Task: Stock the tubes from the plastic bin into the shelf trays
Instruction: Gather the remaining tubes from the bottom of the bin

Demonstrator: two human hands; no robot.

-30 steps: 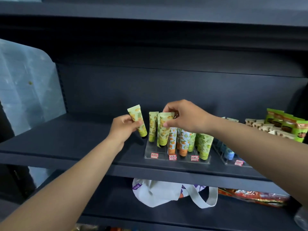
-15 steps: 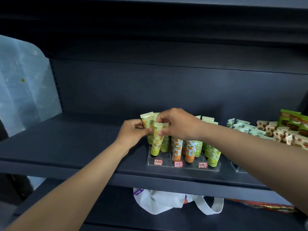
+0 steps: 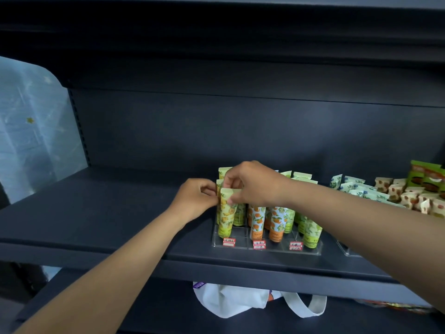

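Your right hand (image 3: pixel 252 184) pinches the upright front tube (image 3: pixel 226 213) over the tray's (image 3: pixel 265 249) left end; your left hand (image 3: pixel 196 200) grips the tube behind it.

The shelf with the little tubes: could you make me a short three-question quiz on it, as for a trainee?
1. True or false: the right hand pinches the top of the front yellow tube in the clear tray.
2. What lies on the lower shelf under the tray? A) a white bag B) a red box C) a bottle
3. Fill in: the small red-and-white labels sit along the tray's ___ edge.

Key: 1 true. 2 A, the white bag. 3 front. Note that the left hand rests against the left side of the tubes; whether it grips one cannot be told.
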